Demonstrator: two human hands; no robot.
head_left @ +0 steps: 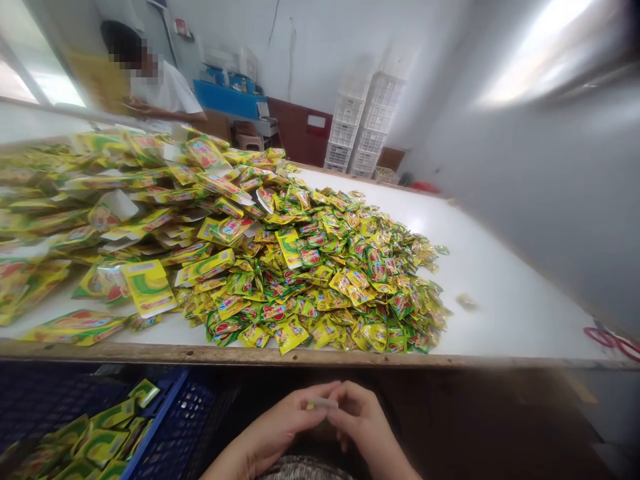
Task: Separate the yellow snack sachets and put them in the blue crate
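Observation:
Low in the view, above my lap, my left hand (305, 408) and my right hand (357, 412) meet at the fingertips. Between them they pinch a small box (323, 403), seen nearly edge-on as a pale strip with a bit of yellow-green at its left end. Most of the box is hidden by my fingers. Beyond the table edge, in front of my hands, lies a heap of small yellow and green sachets (320, 300). To its left, flat yellow-green cartons (150, 288) are piled, several with white flaps standing open.
A blue crate (165, 423) at lower left holds closed yellow-green cartons (103, 445). The white table (500, 287) has a wooden front edge. Red-handled scissors (607, 339) lie at its right end. Across the table is another person (163, 93). White crates (373, 120) are stacked behind.

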